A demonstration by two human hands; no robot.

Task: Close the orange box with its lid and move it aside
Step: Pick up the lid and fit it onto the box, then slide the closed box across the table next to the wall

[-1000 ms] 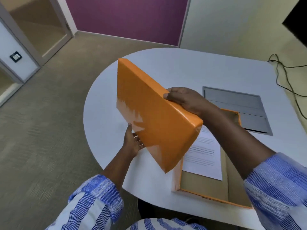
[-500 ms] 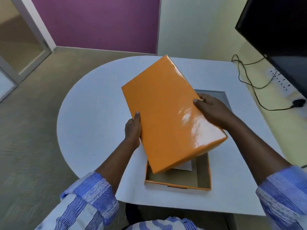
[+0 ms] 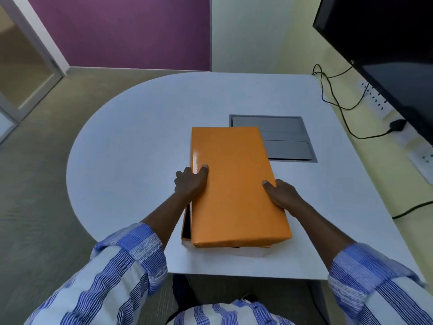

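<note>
Orange lid, glossy stiff card, likely light and slippery, laid askew on box just before the grey hatch; left hand and right hand clasp its long edges, the best purchase.

The scene is bright and evenly lit, with soft indoor light that seems to come from above. Shadows are weak: only a thin dark line lies under the near edge of the orange lid, and a pale shadow falls on the white table in front of it. A narrow streak of glare shines on the left side of the lid, close to the left hand. The black screen reflects a little light. The wide lens bends straight lines near the edges. The striped sleeves at the bottom look slightly soft.
</note>
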